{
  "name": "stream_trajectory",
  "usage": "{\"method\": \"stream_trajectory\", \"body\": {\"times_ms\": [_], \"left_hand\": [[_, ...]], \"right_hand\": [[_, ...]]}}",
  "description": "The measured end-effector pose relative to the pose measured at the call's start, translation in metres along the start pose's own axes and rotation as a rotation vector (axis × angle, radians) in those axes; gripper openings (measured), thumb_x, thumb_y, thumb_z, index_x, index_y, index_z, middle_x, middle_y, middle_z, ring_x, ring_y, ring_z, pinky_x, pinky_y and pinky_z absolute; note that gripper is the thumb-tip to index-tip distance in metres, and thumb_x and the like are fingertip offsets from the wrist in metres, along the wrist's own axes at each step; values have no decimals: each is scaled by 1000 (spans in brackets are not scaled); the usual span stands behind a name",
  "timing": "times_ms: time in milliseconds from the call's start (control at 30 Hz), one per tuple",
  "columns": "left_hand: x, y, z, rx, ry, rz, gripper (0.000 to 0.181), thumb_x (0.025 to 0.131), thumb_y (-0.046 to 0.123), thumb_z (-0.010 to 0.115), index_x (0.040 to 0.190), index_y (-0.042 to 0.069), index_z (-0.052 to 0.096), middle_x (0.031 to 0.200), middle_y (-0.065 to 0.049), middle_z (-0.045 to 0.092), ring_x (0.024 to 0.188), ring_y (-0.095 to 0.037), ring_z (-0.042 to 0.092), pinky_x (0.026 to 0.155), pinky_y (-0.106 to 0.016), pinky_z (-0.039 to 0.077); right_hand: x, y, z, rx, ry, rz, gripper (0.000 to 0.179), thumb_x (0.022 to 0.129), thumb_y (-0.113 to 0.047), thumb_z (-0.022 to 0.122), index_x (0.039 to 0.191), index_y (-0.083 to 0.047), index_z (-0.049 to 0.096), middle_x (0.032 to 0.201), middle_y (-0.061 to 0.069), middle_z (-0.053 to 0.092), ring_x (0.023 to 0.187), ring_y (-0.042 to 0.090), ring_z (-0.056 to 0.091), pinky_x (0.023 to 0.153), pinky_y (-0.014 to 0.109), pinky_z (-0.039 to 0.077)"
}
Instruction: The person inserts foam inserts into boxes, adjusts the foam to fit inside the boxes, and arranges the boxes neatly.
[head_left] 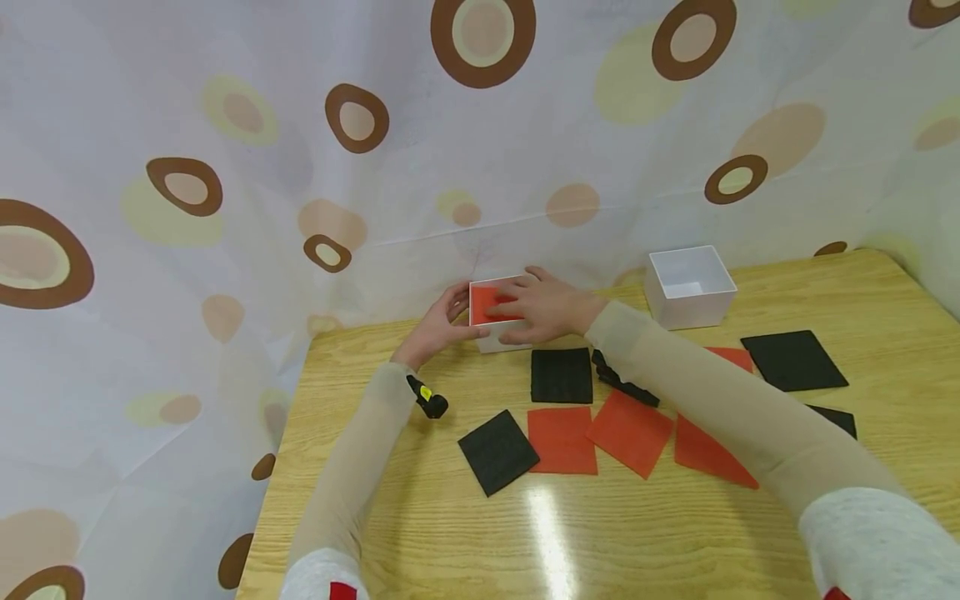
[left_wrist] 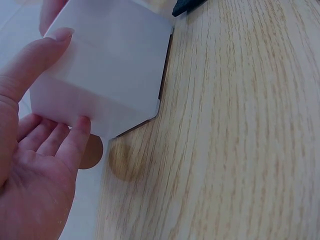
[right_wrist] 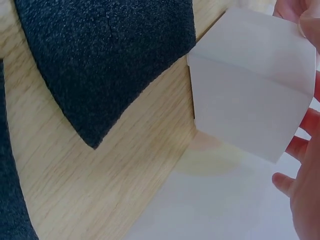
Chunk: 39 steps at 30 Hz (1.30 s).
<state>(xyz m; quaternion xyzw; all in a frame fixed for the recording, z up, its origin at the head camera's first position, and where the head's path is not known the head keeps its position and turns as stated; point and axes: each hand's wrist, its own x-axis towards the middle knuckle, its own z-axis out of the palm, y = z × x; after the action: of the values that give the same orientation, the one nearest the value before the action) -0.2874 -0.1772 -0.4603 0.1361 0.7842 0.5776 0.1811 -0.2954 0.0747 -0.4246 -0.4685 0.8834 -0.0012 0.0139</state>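
The held white box (head_left: 495, 342) stands mouth up.

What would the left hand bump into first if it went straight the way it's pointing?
The left hand would most likely meet the white box first. It seems to be touching the box's walls, though how firmly is hard to tell.

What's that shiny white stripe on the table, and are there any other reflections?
Head view: the stripe is glare, probably light bouncing off the smooth table; left wrist view: a faint brown patch near the table's edge looks like the backdrop's brown spot reflected; right wrist view: none stands out.
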Motion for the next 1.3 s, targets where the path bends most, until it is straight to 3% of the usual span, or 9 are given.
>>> {"method": "stream_trajectory", "body": {"times_ms": [300, 600, 833, 1300], "left_hand": [[0, 0, 0, -13, -5, 13, 92, 92, 9, 81, 165, 16, 25, 169, -5, 30, 157, -23, 28, 123, -43, 32], [1, -1, -1, -21, -17, 30, 92, 93, 6, 79, 165, 16, 24, 168, -4, 30, 157, -23, 27, 123, -43, 33], [1, 1, -1, 20, -18, 29, 101, 91, 7, 81, 168, 22, 16, 169, -4, 28, 157, -22, 27, 124, -45, 30], [0, 0, 0, 46, -12, 27, 100, 90, 14, 83, 167, 28, 21, 170, 0, 27, 157, -21, 26, 124, -41, 31]], "right_hand": [[2, -2, 4, 13, -44, 35, 61, 102, -61, 51, 150, -23, 59, 152, 9, 53, 145, 37, 41, 123, 67, 15], [5, -5, 2, 17, -61, 44, 58, 101, -60, 54, 144, -21, 64, 144, 9, 59, 140, 37, 47, 121, 70, 16], [9, -5, 2, 7, -73, 49, 56, 100, -57, 56, 141, -20, 67, 139, 8, 62, 136, 37, 50, 120, 72, 15], [13, -7, 0, -33, -104, 52, 51, 99, -53, 61, 137, -19, 69, 141, 7, 63, 137, 36, 50, 120, 72, 17]]}}
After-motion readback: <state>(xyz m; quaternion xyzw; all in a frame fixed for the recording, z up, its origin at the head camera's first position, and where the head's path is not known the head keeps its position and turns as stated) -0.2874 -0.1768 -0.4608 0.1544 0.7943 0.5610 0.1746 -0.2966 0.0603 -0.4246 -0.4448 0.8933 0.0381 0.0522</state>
